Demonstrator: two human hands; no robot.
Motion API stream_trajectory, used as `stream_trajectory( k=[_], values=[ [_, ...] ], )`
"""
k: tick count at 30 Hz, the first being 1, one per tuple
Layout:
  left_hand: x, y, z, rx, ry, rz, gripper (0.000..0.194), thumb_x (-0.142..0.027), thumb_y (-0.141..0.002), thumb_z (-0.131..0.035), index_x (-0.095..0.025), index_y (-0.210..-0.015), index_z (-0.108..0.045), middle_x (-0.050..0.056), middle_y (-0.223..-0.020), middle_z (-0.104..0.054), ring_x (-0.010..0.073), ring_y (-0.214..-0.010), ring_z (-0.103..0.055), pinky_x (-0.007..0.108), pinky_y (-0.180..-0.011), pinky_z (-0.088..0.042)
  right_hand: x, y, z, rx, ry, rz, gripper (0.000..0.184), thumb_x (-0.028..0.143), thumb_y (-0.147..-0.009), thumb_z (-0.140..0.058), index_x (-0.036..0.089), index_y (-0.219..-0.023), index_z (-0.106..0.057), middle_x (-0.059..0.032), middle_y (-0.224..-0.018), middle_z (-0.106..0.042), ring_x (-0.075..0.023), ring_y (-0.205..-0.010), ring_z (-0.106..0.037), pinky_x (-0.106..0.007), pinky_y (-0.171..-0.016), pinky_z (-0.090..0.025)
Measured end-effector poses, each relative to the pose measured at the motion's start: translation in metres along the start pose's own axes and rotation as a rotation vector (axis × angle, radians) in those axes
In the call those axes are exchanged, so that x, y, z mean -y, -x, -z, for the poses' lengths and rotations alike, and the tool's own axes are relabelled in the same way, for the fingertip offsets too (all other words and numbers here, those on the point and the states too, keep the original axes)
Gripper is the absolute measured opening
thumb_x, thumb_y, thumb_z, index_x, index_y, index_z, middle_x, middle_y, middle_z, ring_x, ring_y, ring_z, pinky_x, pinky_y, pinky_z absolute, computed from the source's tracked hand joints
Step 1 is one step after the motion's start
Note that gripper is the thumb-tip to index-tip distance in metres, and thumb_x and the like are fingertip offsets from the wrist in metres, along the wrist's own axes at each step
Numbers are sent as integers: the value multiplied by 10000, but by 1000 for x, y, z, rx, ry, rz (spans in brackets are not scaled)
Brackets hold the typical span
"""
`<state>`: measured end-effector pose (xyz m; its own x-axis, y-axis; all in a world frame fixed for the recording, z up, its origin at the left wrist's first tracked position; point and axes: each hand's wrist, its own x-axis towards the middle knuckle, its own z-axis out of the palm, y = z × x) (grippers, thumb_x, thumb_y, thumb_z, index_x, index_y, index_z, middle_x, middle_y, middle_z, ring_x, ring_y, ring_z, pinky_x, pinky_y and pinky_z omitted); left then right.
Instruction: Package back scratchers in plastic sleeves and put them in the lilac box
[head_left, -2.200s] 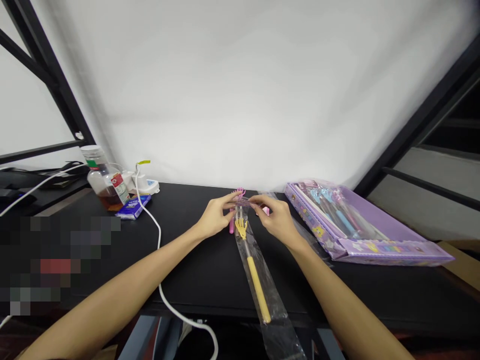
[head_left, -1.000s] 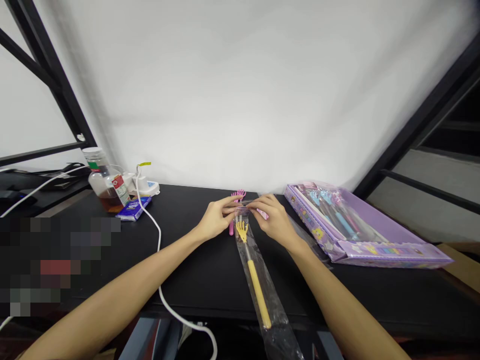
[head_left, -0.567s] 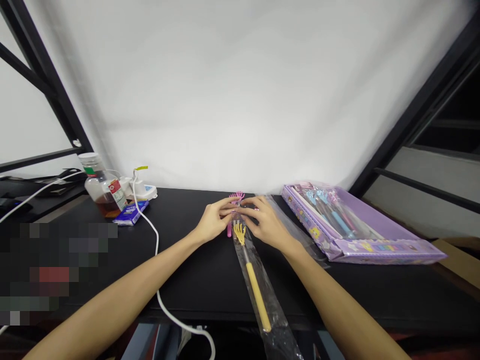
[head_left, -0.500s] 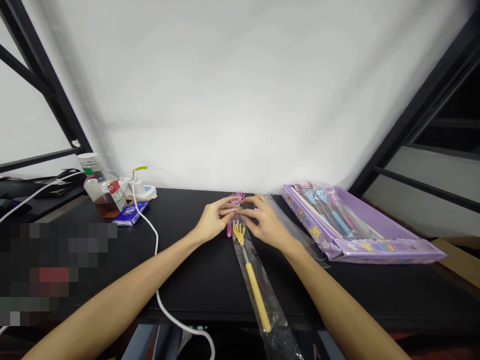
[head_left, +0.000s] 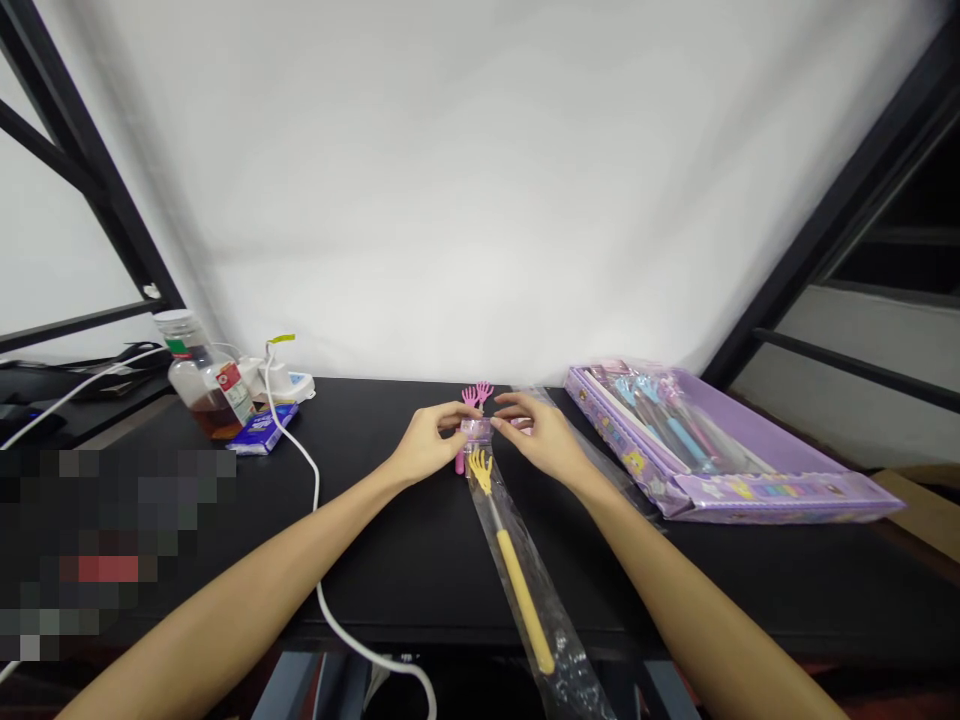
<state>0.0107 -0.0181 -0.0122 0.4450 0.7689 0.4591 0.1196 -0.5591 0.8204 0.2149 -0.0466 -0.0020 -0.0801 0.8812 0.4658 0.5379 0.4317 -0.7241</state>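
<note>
Left hand [head_left: 427, 447]: fingers [head_left: 450, 412] apart and loosely curled, tips just beside a small bunch of clear film [head_left: 476, 431]; at this size, contact is hard to call.

Right hand [head_left: 541, 432]: fingers apart, nearing the same bunch from the other side, clamped on nothing visible.

Between the hands: a pink back scratcher [head_left: 459, 460] lies beside a yellow back scratcher [head_left: 481, 470] in its clear plastic sleeve [head_left: 540, 630], both flat on the black bench [head_left: 390, 590].

Handling: thin film favours a light fingertip pinch.

Beyond: a lilac box [head_left: 780, 497] of pastel sticks; an amber-filled bottle [head_left: 202, 400].
</note>
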Motion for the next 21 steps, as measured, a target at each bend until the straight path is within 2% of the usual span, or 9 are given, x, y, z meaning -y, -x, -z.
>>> stream_trajectory(
  k=[2, 6, 9, 12, 14, 16, 18, 21],
  values=[
    [0, 0, 0, -22, 5, -2, 203, -221, -847, -674, -154, -1034, -715, 75, -1023, -770, 245, -999, -744, 383, -972, -577, -4, 0, -1, 47, 30, -7, 306, 335, -852, -705, 202, -1127, -687, -80, -946, -789, -218, -826, -742, -361, -773, -564],
    [3, -1, 0, -46, 43, -16, 255, -277, -850, -709, -147, -1069, -691, 106, -1106, -743, 246, -1036, -734, 366, -951, -586, -7, -2, -3, 66, 49, 16, 162, 337, -846, -687, 195, -905, -738, -63, -850, -777, -217, -774, -720, -349, -721, -533],
    [5, 0, 2, 3, -13, -59, 529, -300, -795, -779, -179, -1281, -608, 112, -1178, -709, 249, -1094, -703, 374, -965, -574, -7, -2, -3, 17, 37, 46, 128, 310, -850, -660, 203, -860, -730, -43, -828, -763, -207, -759, -699, -341, -712, -516],
    [4, 3, 2, 108, -101, -80, 766, -293, -777, -800, -270, -1462, -460, 88, -1201, -693, 214, -943, -726, 383, -904, -592, -6, -3, -1, -49, -3, 82, 117, 303, -842, -662, 207, -868, -721, -40, -852, -758, -205, -781, -692, -335, -723, -516],
    [4, 4, 0, 145, -80, -56, 791, -257, -808, -761, -326, -1505, -394, 90, -1272, -657, 171, -816, -726, 377, -851, -606, -5, -3, 0, -69, -49, 98, 115, 305, -839, -667, 206, -871, -716, -40, -864, -755, -203, -797, -691, -332, -738, -522],
    [4, 5, -3, 145, -10, -18, 797, -226, -812, -741, -352, -1511, -378, 114, -1377, -577, 153, -786, -720, 358, -790, -618, -4, -2, -1, -70, -91, 102, 116, 308, -838, -670, 205, -873, -711, -38, -867, -750, -197, -798, -687, -326, -745, -525],
    [4, 3, -4, 114, 61, 26, 797, -214, -791, -751, -343, -1496, -401, 133, -1418, -515, 154, -805, -712, 332, -731, -623, -2, -2, -1, -69, -120, 101, 122, 316, -839, -674, 202, -873, -700, -40, -876, -744, -192, -802, -684, -323, -756, -527],
    [1, 0, -2, 22, 122, 59, 749, -205, -767, -765, -295, -1449, -469, 142, -1396, -504, 143, -820, -683, 299, -691, -619, 1, -2, -2, -80, -158, 63, 186, 339, -830, -696, 202, -954, -668, -52, -916, -740, -193, -839, -693, -323, -777, -534]
  ],
)
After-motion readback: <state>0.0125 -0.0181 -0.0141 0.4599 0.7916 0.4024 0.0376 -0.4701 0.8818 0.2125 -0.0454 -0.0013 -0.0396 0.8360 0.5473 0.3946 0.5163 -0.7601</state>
